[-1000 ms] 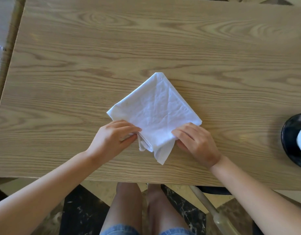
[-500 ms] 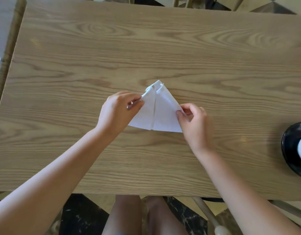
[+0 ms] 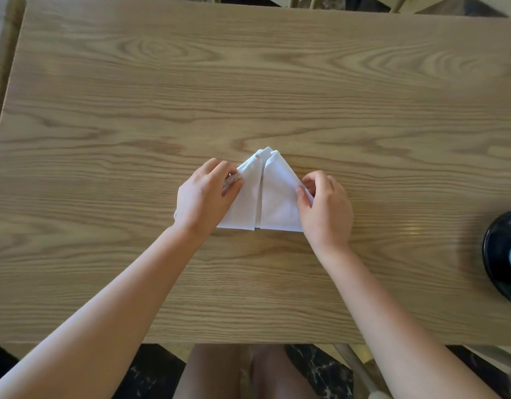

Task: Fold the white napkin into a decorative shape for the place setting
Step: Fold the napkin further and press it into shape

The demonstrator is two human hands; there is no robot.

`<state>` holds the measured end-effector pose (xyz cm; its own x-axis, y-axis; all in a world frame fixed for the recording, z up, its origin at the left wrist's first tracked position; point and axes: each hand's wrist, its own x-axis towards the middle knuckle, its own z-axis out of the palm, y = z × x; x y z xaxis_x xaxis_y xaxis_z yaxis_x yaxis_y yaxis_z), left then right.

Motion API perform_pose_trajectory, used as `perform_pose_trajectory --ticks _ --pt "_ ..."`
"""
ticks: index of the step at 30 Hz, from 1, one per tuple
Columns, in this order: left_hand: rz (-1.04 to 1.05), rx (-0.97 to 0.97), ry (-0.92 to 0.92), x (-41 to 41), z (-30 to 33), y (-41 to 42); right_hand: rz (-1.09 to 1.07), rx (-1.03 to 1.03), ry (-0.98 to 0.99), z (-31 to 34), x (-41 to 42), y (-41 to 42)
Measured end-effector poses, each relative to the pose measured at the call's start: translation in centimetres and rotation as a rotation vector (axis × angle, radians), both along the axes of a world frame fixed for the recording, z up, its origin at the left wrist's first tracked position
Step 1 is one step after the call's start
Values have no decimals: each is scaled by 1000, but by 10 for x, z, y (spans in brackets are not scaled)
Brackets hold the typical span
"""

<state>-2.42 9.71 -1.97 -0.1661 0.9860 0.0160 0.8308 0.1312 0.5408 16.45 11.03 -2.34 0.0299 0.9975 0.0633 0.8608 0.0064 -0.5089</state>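
Both hands pinch the napkin: left hand its left edge, right hand its right edge | napkin lies mid-table, a triangle pointing far | shaping seems unfinished

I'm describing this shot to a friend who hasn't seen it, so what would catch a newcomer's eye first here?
First the white napkin, folded into a triangle with a seam down its middle, bright against the middle of the wooden table. Next the two hands on it: the left hand holds its left edge and the right hand pinches its right edge. At the far right edge a black dish is partly cut off by the frame.
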Motion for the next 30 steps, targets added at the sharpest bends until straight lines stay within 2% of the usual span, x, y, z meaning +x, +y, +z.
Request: perform_pose_trajectory --ticks 7,10,13,15,17,19,25,30 --pt "29 16 32 -1 -6 2 60 64 -67 -5 1 0" --pt "10 61 97 1 -3 4 59 123 -199 1 0 0" --pt "-72 229 298 2 2 -5 256 214 -317 8 -7 -8" --pt "-233 266 369 6 2 -18 389 162 -315 6 -16 -14" --pt "-385 240 412 10 -5 -25 443 83 -318 -4 -21 -14" --pt "-451 181 424 8 -15 -19 473 19 -336 -12 -24 -10" --pt "-431 33 358 7 -30 -9 478 -28 -410 -21 -26 -6" --pt "-511 27 352 0 -20 -8 536 -51 -443 -13 -20 -5"
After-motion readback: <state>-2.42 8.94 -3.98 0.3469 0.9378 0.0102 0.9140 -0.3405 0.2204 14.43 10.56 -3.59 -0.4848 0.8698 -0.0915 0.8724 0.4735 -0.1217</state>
